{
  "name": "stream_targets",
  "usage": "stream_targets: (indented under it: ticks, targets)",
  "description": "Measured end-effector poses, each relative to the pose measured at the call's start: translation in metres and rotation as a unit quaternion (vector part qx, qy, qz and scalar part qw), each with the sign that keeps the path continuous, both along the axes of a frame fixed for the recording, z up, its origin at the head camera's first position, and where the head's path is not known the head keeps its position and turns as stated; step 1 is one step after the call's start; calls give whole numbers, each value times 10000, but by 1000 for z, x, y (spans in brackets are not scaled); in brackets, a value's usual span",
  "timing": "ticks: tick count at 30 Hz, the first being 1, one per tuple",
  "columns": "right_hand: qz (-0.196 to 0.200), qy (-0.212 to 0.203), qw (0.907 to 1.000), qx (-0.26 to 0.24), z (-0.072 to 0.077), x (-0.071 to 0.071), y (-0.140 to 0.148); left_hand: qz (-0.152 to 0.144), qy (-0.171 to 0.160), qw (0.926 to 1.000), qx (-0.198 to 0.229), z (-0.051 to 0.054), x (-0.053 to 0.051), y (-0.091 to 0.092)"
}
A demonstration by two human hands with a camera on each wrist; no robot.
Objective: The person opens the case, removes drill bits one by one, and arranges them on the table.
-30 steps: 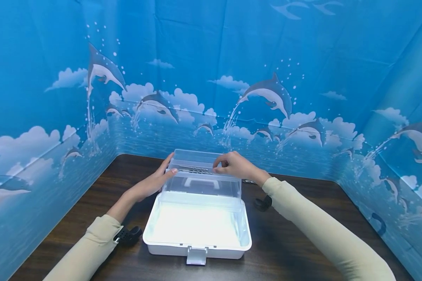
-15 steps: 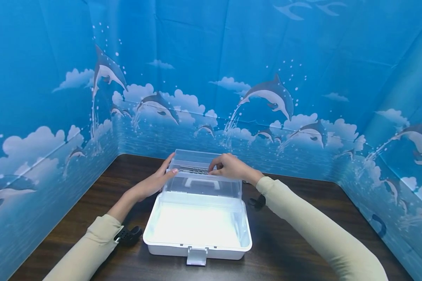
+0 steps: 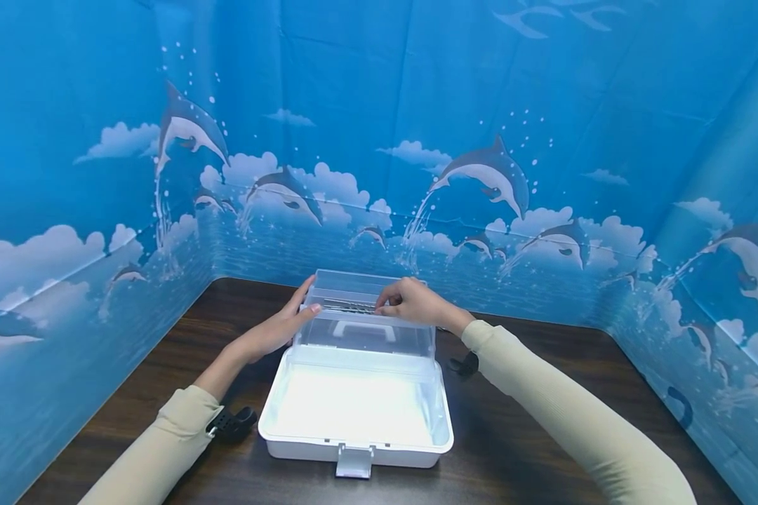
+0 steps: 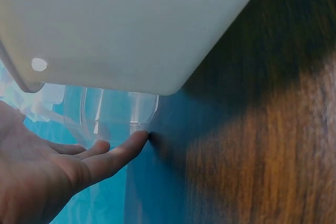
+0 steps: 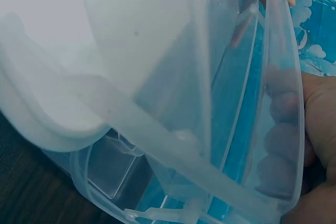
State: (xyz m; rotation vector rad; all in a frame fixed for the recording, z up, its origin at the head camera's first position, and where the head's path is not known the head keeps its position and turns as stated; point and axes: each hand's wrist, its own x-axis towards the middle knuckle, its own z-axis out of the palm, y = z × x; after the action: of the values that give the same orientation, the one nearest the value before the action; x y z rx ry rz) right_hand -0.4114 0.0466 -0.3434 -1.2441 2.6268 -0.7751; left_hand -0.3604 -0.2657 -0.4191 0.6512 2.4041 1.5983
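A white storage box (image 3: 354, 452) stands with its clear lid and trays raised at the back. Several thin metal rods with spiral grooves, which look like drill bits (image 3: 356, 307), lie in the upper clear tray (image 3: 410, 319). My left hand (image 3: 278, 326) rests at the left side of that tray, thumb on its edge; in the left wrist view its fingers are straight beside the clear plastic. My right hand (image 3: 410, 301) reaches into the tray, thumb and index finger pinched at the right end of the bits. Through the plastic, the right wrist view shows curled fingers (image 5: 278, 142).
The front latch (image 3: 354, 461) of the box hangs down. Below the upper tray is a lower clear panel, through which a white carrying handle (image 3: 363, 328) shows. A dark wooden table (image 3: 518, 421) lies under everything, with a blue dolphin-print curtain (image 3: 379, 126) behind it.
My right hand has shifted slightly left along the upper tray, its fingertips lower at the bits. The left hand and the box have stayed in place.
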Motion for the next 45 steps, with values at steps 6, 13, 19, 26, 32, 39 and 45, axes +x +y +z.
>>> stream_targets:
  ticks: [6, 13, 19, 26, 32, 39, 45]
  targets:
    - [-38, 54, 9999, -145, -8, 2, 3, -40, 26, 10000, 17, -5, 4, 0]
    - [-84, 269, 9993, -253, -12, 9, 4, -67, 82, 9999, 84, -9, 8, -1]
    - [-42, 384, 9986, -374, -12, 13, 7, -82, 112, 9999, 90, -9, 10, -1]
    - [-76, 547, 9968, -579, -10, 16, 11, -72, 126, 9999, 41, -7, 12, -3]
    - [-213, 522, 9958, -723, -10, 18, 18, -77, 222, 9997, -79, -5, 13, -1]
    - [-614, 419, 9931, -907, -3, 12, 39, 2, 237, 9997, -81, -2, 9, 0]
    - [-923, 450, 9893, -1033, -2, 4, 66, 88, 18, 9998, -175, -5, 0, -1]
